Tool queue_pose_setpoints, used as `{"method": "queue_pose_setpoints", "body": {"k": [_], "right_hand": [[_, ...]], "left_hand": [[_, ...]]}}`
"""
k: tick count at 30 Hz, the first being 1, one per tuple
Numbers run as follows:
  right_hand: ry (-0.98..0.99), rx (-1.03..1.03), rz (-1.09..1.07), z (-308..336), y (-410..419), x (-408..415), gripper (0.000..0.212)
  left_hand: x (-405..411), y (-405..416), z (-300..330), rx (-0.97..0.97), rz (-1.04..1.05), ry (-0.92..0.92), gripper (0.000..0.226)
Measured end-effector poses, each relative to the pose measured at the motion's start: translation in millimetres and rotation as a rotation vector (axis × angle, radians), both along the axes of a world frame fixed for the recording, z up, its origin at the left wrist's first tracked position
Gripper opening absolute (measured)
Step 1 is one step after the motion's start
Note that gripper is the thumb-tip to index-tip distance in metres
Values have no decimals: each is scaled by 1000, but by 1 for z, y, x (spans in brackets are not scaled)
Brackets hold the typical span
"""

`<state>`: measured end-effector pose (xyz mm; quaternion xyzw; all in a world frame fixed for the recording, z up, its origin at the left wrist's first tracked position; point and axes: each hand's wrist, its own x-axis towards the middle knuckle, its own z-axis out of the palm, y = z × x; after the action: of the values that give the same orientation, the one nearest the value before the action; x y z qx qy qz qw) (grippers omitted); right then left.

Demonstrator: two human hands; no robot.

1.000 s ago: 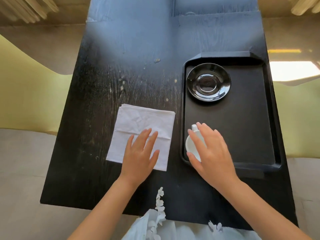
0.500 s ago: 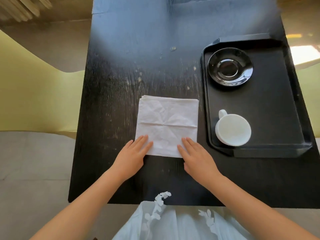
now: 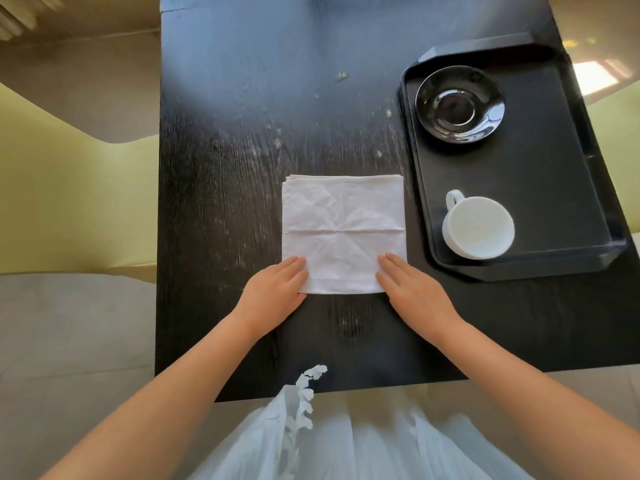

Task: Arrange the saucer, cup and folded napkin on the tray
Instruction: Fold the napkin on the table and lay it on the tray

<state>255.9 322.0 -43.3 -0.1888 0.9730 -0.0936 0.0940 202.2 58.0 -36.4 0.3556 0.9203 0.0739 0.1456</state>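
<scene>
Head view: both hands, left (image 3: 277,292) and right (image 3: 414,292), grip spread flat on the napkin's (image 3: 343,230) near corners, cup (image 3: 478,227) and saucer (image 3: 459,104) on the tray (image 3: 554,188).

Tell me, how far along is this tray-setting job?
Partly done: the black saucer and white cup sit apart on the tray. In hand: left hand and right hand rest flat on the napkin, on the table. Left: napkin onto tray.
</scene>
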Motion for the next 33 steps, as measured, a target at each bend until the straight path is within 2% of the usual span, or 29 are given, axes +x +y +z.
{"method": "queue_pose_setpoints", "body": {"k": [3, 8, 11, 13, 15, 17, 19, 22, 25, 29, 33], "right_hand": [[45, -79, -31, -1, 6, -1, 31], [39, -208, -130, 5, 10, -11, 29], [-12, -202, -109, 11, 13, -11, 31], [-97, -187, -76, 18, 14, -12, 28], [-261, -191, -92, 30, 14, -14, 20], [-453, -144, -124, 43, 15, -18, 22], [-520, -149, -146, 57, 15, -22, 22], [-480, -224, -183, 72, 14, -32, 20], [-341, -258, -228, 75, 15, -50, 15], [-124, -164, -253, 62, 9, -79, 11], [-80, -50, -289, 43, 0, -106, 15]], "left_hand": [[1, -2, -2, 24, 28, -26, 41], [0, -6, -7, -8, -9, 15, 56], [-4, -11, -3, 16, 10, 4, 38], [-9, -13, 4, 6, 26, -69, 24], [-12, -18, 12, -32, 73, -196, 15], [-16, -25, 23, -37, 159, -359, 21], [-21, -29, 36, 22, 209, -494, 22], [-33, -33, 52, 85, 253, -557, 31], [-52, -31, 61, 187, 332, -482, 31], [-78, -22, 55, 296, 398, -327, 26], [-91, -14, 30, 253, 468, -221, 24]]}}
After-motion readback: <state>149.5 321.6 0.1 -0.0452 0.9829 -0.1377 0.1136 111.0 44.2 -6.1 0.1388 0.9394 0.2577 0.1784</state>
